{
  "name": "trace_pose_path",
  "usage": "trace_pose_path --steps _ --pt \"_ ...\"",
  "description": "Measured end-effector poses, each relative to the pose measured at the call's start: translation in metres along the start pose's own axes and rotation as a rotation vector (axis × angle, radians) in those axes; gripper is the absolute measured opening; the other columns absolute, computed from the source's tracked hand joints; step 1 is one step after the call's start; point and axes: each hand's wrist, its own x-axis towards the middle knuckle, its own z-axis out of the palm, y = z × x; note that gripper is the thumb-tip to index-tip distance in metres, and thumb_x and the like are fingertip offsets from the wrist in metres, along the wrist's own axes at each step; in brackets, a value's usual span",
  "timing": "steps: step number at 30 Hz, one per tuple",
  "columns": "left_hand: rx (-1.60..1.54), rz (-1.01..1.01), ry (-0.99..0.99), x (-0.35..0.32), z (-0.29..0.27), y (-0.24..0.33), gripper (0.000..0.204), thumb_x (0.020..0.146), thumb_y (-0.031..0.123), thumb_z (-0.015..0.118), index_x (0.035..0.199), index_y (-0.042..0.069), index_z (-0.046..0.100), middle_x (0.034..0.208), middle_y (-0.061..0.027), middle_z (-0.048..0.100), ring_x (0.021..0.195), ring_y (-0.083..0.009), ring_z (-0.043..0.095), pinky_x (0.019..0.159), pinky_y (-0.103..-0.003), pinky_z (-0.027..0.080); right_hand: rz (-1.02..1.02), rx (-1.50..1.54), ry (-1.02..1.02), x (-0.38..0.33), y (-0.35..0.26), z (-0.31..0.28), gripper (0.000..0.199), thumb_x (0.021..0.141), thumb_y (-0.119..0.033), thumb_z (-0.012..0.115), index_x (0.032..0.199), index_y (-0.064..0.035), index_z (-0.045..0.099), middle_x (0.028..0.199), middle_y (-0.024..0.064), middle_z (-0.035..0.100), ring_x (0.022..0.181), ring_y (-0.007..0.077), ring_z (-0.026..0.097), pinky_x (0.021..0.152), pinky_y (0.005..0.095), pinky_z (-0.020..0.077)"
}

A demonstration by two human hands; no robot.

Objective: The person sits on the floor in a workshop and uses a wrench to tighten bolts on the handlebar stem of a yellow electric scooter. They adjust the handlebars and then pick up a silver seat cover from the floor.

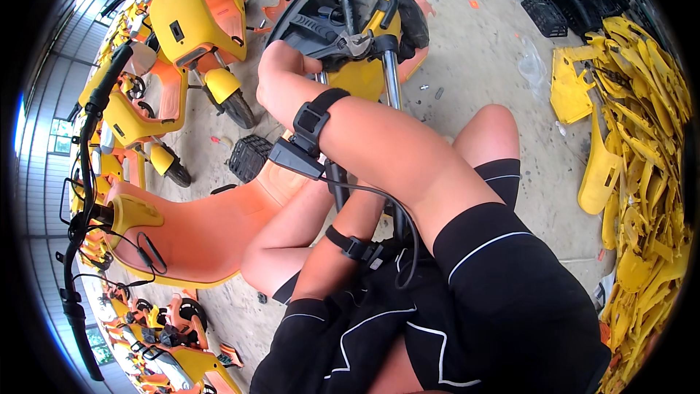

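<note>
My right hand (283, 66) reaches forward with its fingers curled, beside the black plastic tray (313, 22) of a yellow scooter front. It is closed around the handle of a grey adjustable wrench (357, 44). The wrench's jaws are at a black clamp (384, 45) near the top of a shiny metal fork tube (392, 76). Lower down, my left hand (367, 203) goes in under my right forearm, close to the dark lower fork legs (337, 182). Its fingers are hidden there. Both forearms wear black straps, and a cable hangs from the right one's box.
An orange and yellow scooter body (211, 233) with black handlebars (80, 204) stands at my left. Several yellow scooters (197, 25) line the far left. Yellow plastic panels (645, 175) are heaped at the right. Black baskets (250, 157) and small scraps lie on the concrete floor (467, 51).
</note>
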Motion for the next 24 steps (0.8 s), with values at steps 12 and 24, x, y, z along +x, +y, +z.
trace_pose_path --steps 12,24 --pt "0.219 0.029 0.482 -0.007 0.029 0.062 0.034 0.104 0.019 0.052 0.132 0.003 0.059 0.126 -0.0112 0.066 0.115 -0.0231 0.065 0.100 -0.038 0.052 -0.393 -3.547 -0.180 -0.124 0.027 0.036 0.035 0.081 -0.019 0.066 0.111 -0.0005 0.057 0.117 0.0182 0.054 0.101 0.0304 0.057 0.099 0.0493 0.0476" --pt "0.321 0.089 0.522 0.032 0.009 0.193 0.017 0.092 0.013 0.057 0.104 0.003 0.064 0.099 -0.0082 0.065 0.085 -0.0199 0.062 0.076 -0.035 0.050 -0.277 -3.819 -0.177 -0.157 0.037 0.047 0.012 0.084 -0.013 0.058 0.092 -0.0040 0.060 0.091 0.0064 0.060 0.085 0.0214 0.059 0.084 0.0376 0.0489"
